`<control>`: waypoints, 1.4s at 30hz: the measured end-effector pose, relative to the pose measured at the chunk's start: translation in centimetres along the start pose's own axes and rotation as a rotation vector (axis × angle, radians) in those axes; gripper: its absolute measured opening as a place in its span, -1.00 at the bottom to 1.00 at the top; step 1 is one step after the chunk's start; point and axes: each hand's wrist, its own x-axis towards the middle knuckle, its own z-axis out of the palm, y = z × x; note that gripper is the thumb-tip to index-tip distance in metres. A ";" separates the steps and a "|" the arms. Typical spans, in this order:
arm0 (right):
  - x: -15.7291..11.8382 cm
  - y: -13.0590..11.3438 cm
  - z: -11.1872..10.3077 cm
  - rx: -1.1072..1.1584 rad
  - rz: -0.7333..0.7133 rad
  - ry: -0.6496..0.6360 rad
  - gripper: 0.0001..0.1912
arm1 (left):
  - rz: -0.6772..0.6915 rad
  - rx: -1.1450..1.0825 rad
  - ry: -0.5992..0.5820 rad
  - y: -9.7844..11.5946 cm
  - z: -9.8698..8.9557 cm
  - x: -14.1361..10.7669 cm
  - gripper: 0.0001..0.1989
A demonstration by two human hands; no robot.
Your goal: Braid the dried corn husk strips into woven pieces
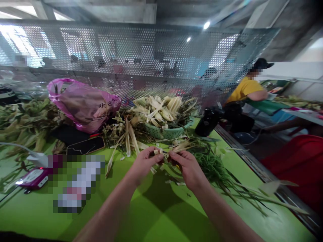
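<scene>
Over the green table (113,211), my left hand (145,163) and my right hand (188,164) meet, fingertips almost touching. Both pinch a small pale husk strip (158,152), its details too small to make out. A bit of yellow and something dark show under my right fingers; I cannot tell what they are. Just beyond my hands, a green basket (166,133) is heaped with pale dried husks (161,109). Right of my right hand lies a bunch of thin green strands (213,168). Long dried husk strips (128,137) lie beyond my left hand.
A pink plastic bag (80,104) and a phone (85,147) lie at the left, near a purple power strip (34,178) with a white plug. A black container (207,121) stands right of the basket. Behind rises a perforated metal screen (141,50). A person in yellow (248,89) sits beyond.
</scene>
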 end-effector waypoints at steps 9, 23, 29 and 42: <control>-0.1 -0.9 -0.9 -0.160 -0.043 -0.242 -0.54 | -0.030 -0.050 0.063 0.5 -0.9 0.1 -0.79; 0.8 -0.1 -1.2 -0.669 -0.487 -0.154 -0.85 | -0.074 0.021 0.035 0.1 -1.0 0.3 -0.73; 0.7 -0.2 -1.1 -0.724 -0.503 -0.141 -0.88 | -0.126 0.012 0.022 0.2 -1.1 0.1 -0.80; -0.4 0.2 0.2 -0.484 -0.404 -0.035 -0.75 | -0.013 -0.047 0.104 0.4 -0.1 0.4 -0.67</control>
